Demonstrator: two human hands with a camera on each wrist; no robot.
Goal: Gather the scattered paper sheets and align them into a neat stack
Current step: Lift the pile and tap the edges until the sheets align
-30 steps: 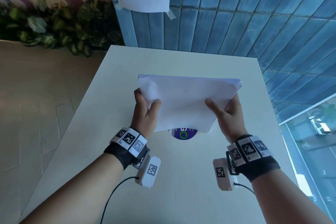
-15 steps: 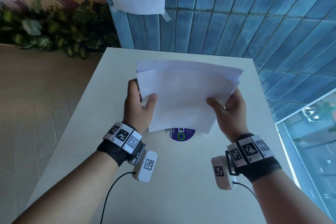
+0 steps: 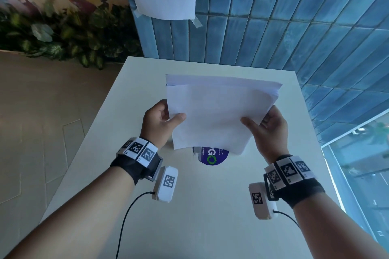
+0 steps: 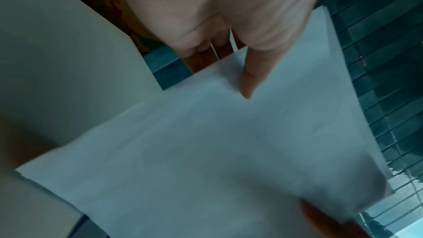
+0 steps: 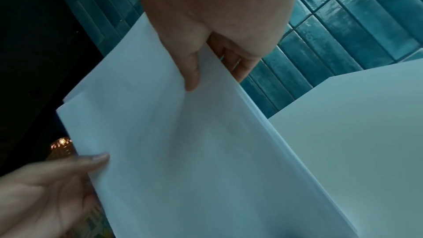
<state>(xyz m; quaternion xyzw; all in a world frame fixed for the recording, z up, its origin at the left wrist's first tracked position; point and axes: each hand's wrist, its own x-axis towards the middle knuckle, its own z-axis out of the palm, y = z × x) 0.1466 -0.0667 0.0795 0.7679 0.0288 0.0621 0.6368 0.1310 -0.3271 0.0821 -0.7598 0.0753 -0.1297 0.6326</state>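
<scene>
**Two hands, one stack, lower again**

Your left hand (image 3: 161, 121) and right hand (image 3: 268, 127) pinch the sheets (image 3: 219, 111), thumbs on top, at 9 and 3 o'clock. The stack has dropped back toward the table (image 3: 210, 216), likely tapping the edges even.

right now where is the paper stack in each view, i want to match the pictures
Head: paper stack at centre, held above the table between left hand and right hand.
Left wrist: fills the lower middle, thumb on top.
Right wrist: fills the centre.
Shared landmark: blue tiled wall.
</scene>
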